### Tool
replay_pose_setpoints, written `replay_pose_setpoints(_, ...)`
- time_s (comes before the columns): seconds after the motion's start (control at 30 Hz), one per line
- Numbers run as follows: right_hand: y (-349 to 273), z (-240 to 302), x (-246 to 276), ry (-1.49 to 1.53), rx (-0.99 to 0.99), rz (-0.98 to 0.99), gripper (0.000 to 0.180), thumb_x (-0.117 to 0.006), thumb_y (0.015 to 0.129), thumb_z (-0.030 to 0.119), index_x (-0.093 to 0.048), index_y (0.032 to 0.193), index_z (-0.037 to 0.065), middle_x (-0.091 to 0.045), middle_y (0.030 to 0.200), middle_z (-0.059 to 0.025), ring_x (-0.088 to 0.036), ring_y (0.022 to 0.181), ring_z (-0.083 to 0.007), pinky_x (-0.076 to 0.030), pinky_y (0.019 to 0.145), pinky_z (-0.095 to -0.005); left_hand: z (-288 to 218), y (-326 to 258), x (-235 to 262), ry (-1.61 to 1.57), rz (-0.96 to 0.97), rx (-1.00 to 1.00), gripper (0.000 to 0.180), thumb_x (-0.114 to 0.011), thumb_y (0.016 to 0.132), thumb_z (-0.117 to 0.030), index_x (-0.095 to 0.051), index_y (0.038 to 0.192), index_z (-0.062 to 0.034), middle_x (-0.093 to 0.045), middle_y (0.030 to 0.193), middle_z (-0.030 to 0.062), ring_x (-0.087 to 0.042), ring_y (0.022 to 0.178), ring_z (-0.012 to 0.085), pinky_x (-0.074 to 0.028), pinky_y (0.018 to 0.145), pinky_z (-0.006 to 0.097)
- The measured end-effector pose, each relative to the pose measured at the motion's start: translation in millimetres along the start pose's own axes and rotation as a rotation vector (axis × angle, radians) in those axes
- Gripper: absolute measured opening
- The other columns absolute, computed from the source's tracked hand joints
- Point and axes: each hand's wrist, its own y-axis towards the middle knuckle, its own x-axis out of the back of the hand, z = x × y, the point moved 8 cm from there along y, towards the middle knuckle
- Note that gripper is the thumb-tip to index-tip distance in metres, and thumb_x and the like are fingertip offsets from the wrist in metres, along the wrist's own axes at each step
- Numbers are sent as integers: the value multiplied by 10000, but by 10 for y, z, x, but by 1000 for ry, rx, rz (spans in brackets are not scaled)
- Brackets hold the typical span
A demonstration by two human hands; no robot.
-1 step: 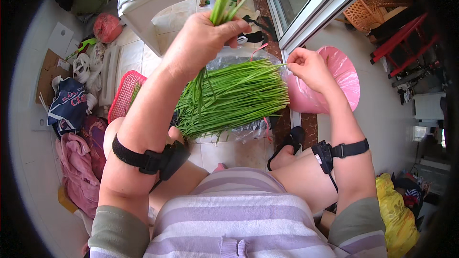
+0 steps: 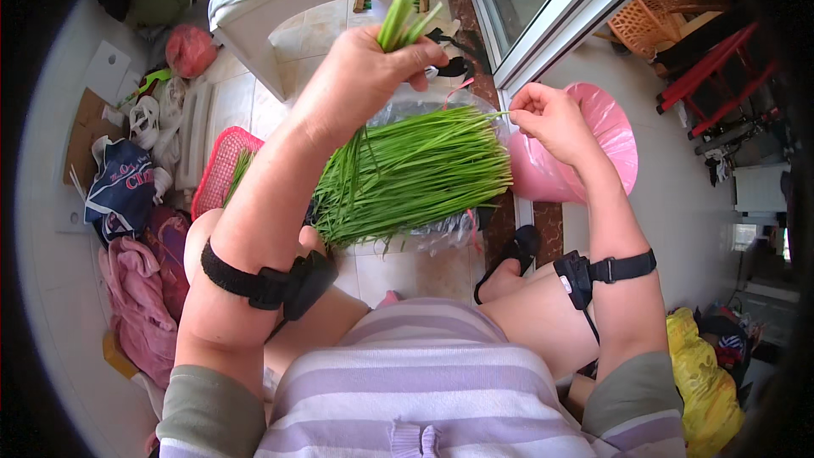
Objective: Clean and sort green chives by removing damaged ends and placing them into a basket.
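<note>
— Sitting with my knees up, I've got the big pile of chives [image 2: 415,174] lying across in front of me on a clear plastic bag [image 2: 449,233], just past my lap. Which way do they run, would you say?

— Their long axis goes left to right, a bit uphill toward the right; cut ends fan out at the right edge, near your right hand [image 2: 547,119].

— Yes. That hand is closed in a pinch on a single thin blade, right at the tips of the pile, touching it. My left hand [image 2: 360,76] is higher and further out, fist closed around a small bunch of chives [image 2: 405,13] that stands upright out of the top of my grip.

— So which hand is nearer the pile?

— The right one; it sits at the pile's end. The left hangs above the pile's middle, apart from it.

— And beyond?

— Just behind the right hand there's a pink bag [image 2: 610,144] with its mouth open. To the left of the pile, a red basket [image 2: 222,165] on the floor holds a few green stalks. Farther off stands a white stool [image 2: 288,8].
</note>
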Motion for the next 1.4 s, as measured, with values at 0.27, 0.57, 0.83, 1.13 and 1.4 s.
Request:
replay_pose_setpoints(0.27, -277, 348, 157, 414, 60, 32, 96, -626, 827, 77, -606, 884, 1, -601, 776, 0, -550, 687, -64, -460, 633, -211, 126, 39, -293, 151, 151, 24, 227, -631, 884, -199, -680, 987, -4, -684, 840, 42, -605, 826, 87, -458, 781, 240)
replay_pose_setpoints(0.57, -369, 451, 300, 466, 108, 4, 80, -617, 826, 49, -613, 883, -8, -612, 786, -8, -559, 715, -67, -463, 646, -212, -36, 57, -284, 125, 163, -92, 217, -616, 887, -182, -680, 990, -2, -675, 826, 34, -606, 811, 94, -458, 771, 246)
replay_pose_setpoints(0.83, -383, 265, 446, 189, 12, -139, 107, -622, 838, 67, -616, 922, 2, -626, 827, -13, -569, 737, -68, -463, 671, -212, 10, 73, -289, 109, 143, -80, 211, -616, 883, -169, -682, 983, 6, -675, 823, 41, -599, 797, 96, -459, 771, 250)
replay_pose_setpoints(1.13, -464, 595, 331, 314, 165, 1, 60, -605, 816, 26, -612, 861, -13, -610, 788, -9, -557, 753, -67, -462, 705, -224, -48, -21, -443, 159, 260, -38, 256, -708, 827, -238, -707, 950, -13, -646, 761, -16, -549, 680, 58, -457, 637, 235)
replay_pose_setpoints(1.4, -375, 752, 142, 572, 272, 0, 153, -609, 874, 102, -608, 972, -16, -631, 851, -15, -573, 769, -72, -478, 708, -223, -48, -70, -691, 133, 324, -52, 228, -757, 782, -214, -695, 843, -4, -615, 703, -35, -493, 656, 43, -436, 597, 241)
